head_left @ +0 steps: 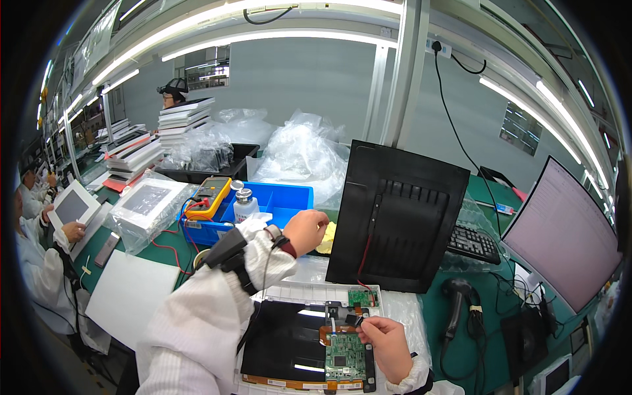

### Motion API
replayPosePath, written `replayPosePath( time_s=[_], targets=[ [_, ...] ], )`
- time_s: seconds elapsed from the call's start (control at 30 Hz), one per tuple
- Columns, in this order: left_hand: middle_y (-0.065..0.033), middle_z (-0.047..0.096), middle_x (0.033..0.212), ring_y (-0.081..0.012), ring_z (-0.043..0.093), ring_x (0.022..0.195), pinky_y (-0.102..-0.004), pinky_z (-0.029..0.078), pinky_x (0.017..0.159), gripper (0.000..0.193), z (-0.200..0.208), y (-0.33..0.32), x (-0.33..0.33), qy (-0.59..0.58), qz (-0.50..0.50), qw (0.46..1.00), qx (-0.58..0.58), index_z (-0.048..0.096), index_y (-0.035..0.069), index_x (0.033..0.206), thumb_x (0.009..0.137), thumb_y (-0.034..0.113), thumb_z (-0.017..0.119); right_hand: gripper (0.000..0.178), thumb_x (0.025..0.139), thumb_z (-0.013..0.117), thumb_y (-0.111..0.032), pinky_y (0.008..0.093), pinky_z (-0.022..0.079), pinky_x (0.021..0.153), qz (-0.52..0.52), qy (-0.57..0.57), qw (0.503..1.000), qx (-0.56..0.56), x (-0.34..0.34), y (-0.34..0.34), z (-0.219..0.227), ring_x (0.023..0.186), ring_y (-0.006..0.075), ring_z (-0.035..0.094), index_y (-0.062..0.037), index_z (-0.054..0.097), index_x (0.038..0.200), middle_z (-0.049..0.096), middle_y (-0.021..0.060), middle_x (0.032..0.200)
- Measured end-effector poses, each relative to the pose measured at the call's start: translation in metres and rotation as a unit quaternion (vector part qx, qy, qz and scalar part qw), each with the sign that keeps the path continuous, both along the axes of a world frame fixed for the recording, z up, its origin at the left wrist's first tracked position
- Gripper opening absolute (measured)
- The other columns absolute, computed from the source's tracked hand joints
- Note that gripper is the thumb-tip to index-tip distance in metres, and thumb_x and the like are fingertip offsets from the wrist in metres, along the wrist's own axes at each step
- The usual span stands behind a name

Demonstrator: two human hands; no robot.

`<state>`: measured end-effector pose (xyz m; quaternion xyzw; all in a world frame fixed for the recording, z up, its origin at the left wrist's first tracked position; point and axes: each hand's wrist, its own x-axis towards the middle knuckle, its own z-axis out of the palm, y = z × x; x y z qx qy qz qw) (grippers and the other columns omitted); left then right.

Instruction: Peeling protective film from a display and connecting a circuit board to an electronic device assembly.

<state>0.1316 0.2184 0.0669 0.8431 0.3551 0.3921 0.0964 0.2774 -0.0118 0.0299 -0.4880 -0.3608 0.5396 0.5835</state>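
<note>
My right hand (388, 343) pinches a small black piece (354, 320) between thumb and finger, just over the upper part of a green circuit board (343, 355). The board is mounted on an opened display panel (283, 339) with a dark back, lying in a white frame. My left hand (305, 233) is raised beyond the panel, fingers curled, beside a yellow sponge-like pad (327, 239); what it holds, if anything, is hidden. A black back cover (401, 214) stands upright behind the panel, with a red wire running from it to a small green board (362, 298).
A blue tray (289, 193) holds a yellow multimeter (209, 197) and a white pump bottle (245, 205). A barcode scanner (455, 306), keyboard (475, 243) and monitor (566, 230) are at right. Left are a white board (131, 296), a bagged panel (145, 201) and a co-worker's hand (74, 231).
</note>
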Motion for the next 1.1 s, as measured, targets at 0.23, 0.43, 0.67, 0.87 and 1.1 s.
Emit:
replayPosePath(
  time_s=[0.23,0.43,0.67,0.87,1.1],
  targets=[
    [-0.0078,0.056,0.076,-0.0251,0.053,0.077,-0.0338,0.043,0.068,0.018,0.023,-0.138,-0.027,0.070,-0.284,0.956,-0.009,0.058,0.004,0.078,0.065,0.015,0.067,0.010,0.080,0.053,-0.005,0.0241,0.043,0.061,0.019,0.126,0.992,-0.021,-0.005,-0.005,0.002,0.065,0.0135,0.052,0.0035,0.056,0.085,0.058,0.0093,0.077],
    [-0.0035,0.056,0.074,-0.0201,0.053,0.078,-0.0315,0.043,0.065,0.015,0.010,-0.171,-0.025,0.158,-0.229,0.953,0.124,0.057,0.007,0.074,0.064,0.014,0.065,0.011,0.081,0.055,-0.007,0.0232,0.043,0.062,0.054,0.135,0.989,-0.013,-0.010,-0.012,0.000,0.068,0.0119,0.053,0.0019,0.056,0.087,0.058,0.0070,0.078],
    [-0.0024,0.056,0.072,-0.0189,0.054,0.075,-0.0306,0.043,0.063,0.012,0.009,-0.176,-0.031,0.144,-0.205,0.956,0.155,0.056,0.005,0.071,0.062,0.010,0.063,0.011,0.081,0.053,-0.007,0.0254,0.043,0.064,0.087,0.136,0.987,-0.008,-0.017,-0.017,0.005,0.071,0.0134,0.053,0.0007,0.056,0.089,0.058,0.0076,0.082],
    [-0.0053,0.059,0.072,-0.0189,0.055,0.073,-0.0252,0.044,0.063,0.010,0.028,-0.183,-0.049,0.015,-0.237,0.967,-0.095,0.060,0.003,0.078,0.069,0.009,0.062,0.016,0.081,0.056,-0.010,0.0228,0.042,0.068,0.141,0.125,0.979,0.074,-0.013,-0.022,0.011,0.075,0.0107,0.052,0.0011,0.058,0.092,0.057,0.0058,0.084],
    [-0.0019,0.060,0.074,-0.0071,0.051,0.065,-0.0200,0.041,0.058,0.014,0.037,-0.200,-0.069,-0.089,-0.277,0.858,-0.424,0.060,0.001,0.082,0.074,0.013,0.062,0.013,0.078,0.059,-0.007,0.0227,0.042,0.068,0.180,0.010,0.972,0.151,-0.023,-0.036,0.023,0.075,0.0107,0.051,0.0023,0.058,0.088,0.054,0.0060,0.086]
  ],
)
